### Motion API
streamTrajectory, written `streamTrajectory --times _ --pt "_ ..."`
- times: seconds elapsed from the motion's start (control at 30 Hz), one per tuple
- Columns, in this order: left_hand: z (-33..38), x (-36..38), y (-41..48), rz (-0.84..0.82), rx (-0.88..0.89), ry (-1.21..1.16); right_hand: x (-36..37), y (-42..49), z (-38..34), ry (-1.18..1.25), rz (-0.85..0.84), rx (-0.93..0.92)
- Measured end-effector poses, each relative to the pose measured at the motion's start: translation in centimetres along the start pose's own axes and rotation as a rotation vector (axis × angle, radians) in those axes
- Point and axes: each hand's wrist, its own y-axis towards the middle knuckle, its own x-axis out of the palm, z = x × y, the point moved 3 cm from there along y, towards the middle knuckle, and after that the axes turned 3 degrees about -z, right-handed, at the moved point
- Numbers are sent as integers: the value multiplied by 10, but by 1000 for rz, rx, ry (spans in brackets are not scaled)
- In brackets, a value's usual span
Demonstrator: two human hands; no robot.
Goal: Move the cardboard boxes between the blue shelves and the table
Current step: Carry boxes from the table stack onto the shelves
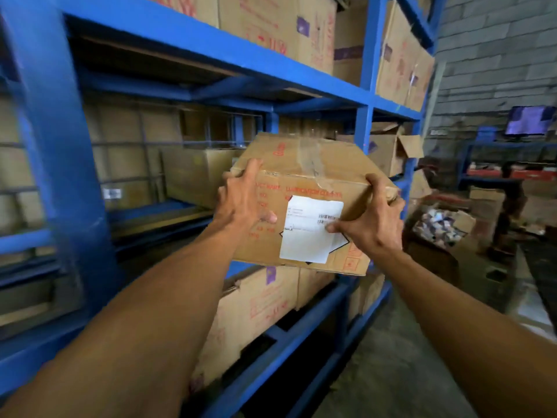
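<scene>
Presently gripping labelled cardboard box (304,179) with left hand (241,203) and right hand (372,221), apparently mid-transfer; next needs level carrying.

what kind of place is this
Probably a warehouse or stockroom: tall blue metal shelving stacked with printed brown cardboard cartons, a bare grey block wall, and a taped cardboard box with a white barcode label, gripped by the left hand and right hand.

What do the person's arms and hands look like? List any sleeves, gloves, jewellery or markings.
The left forearm and right forearm are bare; no sleeve is in view. The left hand and right hand wear no gloves, and no watch, ring or marking shows.
</scene>
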Motion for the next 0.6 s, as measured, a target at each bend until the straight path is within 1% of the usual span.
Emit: streamTrajectory --times 0.13,0.27,0.4,0.6 --pt "-36 -56 -22 86 -75 71 33 -15 -47 79 -88 -81" --pt "-65 -93 -38 178 -127 78 61 -18 -83 142 -186 -172" --pt "-70 -105 -46 263 -182 121 77 -8 -98 197 -246 -232" --pt "-62 -96 -42 356 -266 162 101 23 -100 252 -313 -329"
